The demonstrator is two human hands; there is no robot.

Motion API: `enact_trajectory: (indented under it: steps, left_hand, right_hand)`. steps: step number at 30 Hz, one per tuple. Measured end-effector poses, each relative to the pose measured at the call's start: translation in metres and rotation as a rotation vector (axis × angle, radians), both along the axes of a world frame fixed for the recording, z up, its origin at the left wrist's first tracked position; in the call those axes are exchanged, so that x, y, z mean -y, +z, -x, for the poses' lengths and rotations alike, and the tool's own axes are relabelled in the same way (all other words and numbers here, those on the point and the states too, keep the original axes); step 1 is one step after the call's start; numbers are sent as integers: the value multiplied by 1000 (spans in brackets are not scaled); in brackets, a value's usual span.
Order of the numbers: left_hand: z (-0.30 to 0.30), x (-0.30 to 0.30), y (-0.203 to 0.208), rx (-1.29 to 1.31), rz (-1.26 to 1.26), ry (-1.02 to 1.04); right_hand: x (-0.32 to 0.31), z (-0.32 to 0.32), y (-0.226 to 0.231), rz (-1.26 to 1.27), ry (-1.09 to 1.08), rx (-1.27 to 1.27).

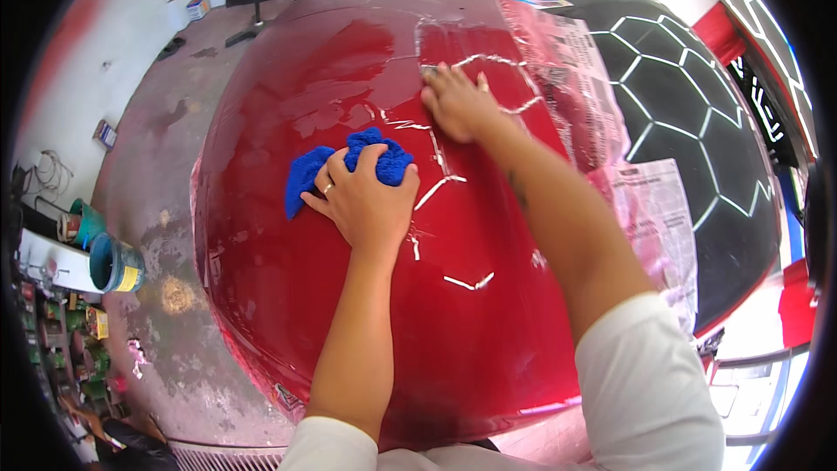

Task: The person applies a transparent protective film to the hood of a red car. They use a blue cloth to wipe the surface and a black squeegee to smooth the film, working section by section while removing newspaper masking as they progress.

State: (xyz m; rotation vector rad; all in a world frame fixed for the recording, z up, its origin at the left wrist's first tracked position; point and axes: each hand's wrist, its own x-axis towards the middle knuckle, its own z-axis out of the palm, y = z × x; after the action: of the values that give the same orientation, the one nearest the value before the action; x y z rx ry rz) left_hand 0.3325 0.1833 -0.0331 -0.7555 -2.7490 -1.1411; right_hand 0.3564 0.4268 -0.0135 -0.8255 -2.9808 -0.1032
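A bunched blue cloth [381,153] is under my left hand [366,201]. Its fingers curl over the cloth and press it against the glossy red car panel [288,270]; a loose flap hangs out to the left. Farther forward and to the right, my right hand [458,105] lies on the same panel with its fingers stretched forward. A small greyish patch shows at its fingertips; whether something is under them is hidden. The paint around this hand looks wet, with a duller patch [462,39] just beyond.
Newspaper sheets [649,209] and pinkish plastic film [562,78] run along the right, beside a dark windshield [663,113] reflecting hexagonal lights. On the left floor stand a blue bucket [115,263] and crowded shelves [74,340]. A stand [255,17] is at the far left.
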Motion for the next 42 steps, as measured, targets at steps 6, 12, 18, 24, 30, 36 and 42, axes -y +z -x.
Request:
enact_trajectory:
  steps: [6,12,18,24,30,36,42]
  left_hand:
    - [-1,3,-4,-56,-28,27]
    - [-2,-3,-3,-60,-33,-1]
    - [5,6,-1,-37,12,35]
    - [0,4,6,41,52,-13]
    - [-2,8,4,-11,25,-35]
    - [1,2,1,-19,-4,15]
    - [6,5,-7,-60,-37,21]
  right_hand:
    - [-101,118,10,106,-145,30]
    - [-51,52,11,53,-77,34]
    - [148,-139,6,-10,92,-6]
    - [330,-334,44,158,29,150]
    - [366,-389,64,234,22,265]
    - [221,-217,29,27,43,107]
    - [36,-15,7,75,-62,16]
